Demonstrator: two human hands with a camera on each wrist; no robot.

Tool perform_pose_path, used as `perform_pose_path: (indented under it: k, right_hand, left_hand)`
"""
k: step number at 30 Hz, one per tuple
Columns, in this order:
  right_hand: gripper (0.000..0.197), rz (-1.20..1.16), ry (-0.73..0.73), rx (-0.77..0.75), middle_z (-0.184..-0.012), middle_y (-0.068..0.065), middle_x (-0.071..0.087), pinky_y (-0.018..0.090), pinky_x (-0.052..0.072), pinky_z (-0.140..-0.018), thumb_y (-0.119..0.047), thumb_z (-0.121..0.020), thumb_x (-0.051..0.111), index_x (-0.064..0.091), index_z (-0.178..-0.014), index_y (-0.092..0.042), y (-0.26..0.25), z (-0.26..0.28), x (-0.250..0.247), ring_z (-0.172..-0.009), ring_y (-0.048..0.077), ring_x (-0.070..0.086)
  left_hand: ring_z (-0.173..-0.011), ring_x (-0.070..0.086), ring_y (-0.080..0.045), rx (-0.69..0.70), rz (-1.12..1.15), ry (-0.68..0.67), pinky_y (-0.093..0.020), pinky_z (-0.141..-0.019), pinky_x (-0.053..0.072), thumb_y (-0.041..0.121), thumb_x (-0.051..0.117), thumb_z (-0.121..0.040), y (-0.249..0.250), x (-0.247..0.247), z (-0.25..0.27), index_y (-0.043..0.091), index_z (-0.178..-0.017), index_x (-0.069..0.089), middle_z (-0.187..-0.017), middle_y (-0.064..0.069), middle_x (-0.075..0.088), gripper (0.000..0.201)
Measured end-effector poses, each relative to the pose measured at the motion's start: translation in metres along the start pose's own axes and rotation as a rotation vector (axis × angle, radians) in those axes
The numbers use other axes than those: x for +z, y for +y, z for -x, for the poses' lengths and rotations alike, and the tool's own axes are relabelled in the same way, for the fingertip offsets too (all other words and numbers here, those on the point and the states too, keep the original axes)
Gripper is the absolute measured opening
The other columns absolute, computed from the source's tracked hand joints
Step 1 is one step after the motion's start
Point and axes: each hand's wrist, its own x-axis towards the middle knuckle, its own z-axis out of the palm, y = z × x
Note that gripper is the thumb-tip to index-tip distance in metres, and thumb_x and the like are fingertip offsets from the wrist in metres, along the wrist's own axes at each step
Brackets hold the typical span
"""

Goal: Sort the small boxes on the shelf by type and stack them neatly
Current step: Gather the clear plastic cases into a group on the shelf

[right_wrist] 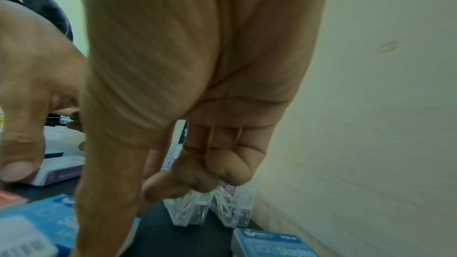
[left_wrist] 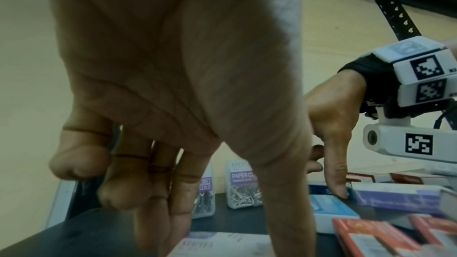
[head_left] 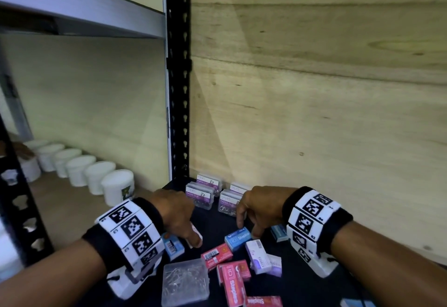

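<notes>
Blue staple box (head_left: 238,238) lies under the right hand's (head_left: 260,206) loosely curled fingers (head_left: 240,219), thumb touching.

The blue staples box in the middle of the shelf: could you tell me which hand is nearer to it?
Right. The right hand has its fingertips on the blue staples box; the left hand reaches down to that box's left, at a white box.
</notes>
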Motion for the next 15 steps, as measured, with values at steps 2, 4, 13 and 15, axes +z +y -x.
perform_pose_path:
  k: [2,4,13,15]
  right_hand:
    - [0.035,0.019,0.01,-0.005,-0.067,-0.02,0.049,0.024,0.042,-0.069,-0.02,-0.08,0.08,0.071,-0.114,-0.022,0.0,0.0,0.001,-0.068,0.006,0.053]
    - [0.035,0.03,0.014,-0.009,-0.068,-0.02,0.048,0.02,0.04,-0.062,-0.022,-0.082,0.078,0.07,-0.116,-0.021,0.0,0.001,0.002,-0.069,0.007,0.052]
    - [0.036,0.034,0.094,0.093,-0.083,-0.01,0.056,0.024,0.04,-0.07,-0.028,-0.086,0.074,0.066,-0.121,-0.021,0.016,0.028,-0.007,-0.081,0.013,0.055]
    - [0.036,0.063,0.109,0.135,-0.091,-0.006,0.058,0.025,0.039,-0.072,-0.03,-0.087,0.073,0.065,-0.121,-0.022,0.025,0.043,-0.01,-0.083,0.015,0.055]
  left_hand:
    - [-0.066,0.058,-0.014,0.009,-0.002,0.027,-0.026,-0.061,0.045,0.077,0.063,-0.069,0.002,-0.002,0.002,0.019,-0.068,0.063,-0.067,0.009,0.06,0.059]
    - [-0.066,0.057,-0.015,0.02,-0.004,0.04,-0.026,-0.062,0.044,0.076,0.064,-0.07,0.004,-0.005,0.005,0.019,-0.066,0.058,-0.064,0.008,0.056,0.057]
    - [-0.084,0.063,-0.019,0.078,-0.022,0.149,-0.028,-0.066,0.045,0.077,0.063,-0.067,0.017,-0.026,0.013,0.018,-0.087,0.069,-0.09,0.005,0.066,0.063]
    - [-0.081,0.062,-0.02,0.107,-0.032,0.182,-0.029,-0.066,0.046,0.077,0.062,-0.068,0.029,-0.035,0.015,0.016,-0.084,0.068,-0.085,0.004,0.065,0.064]
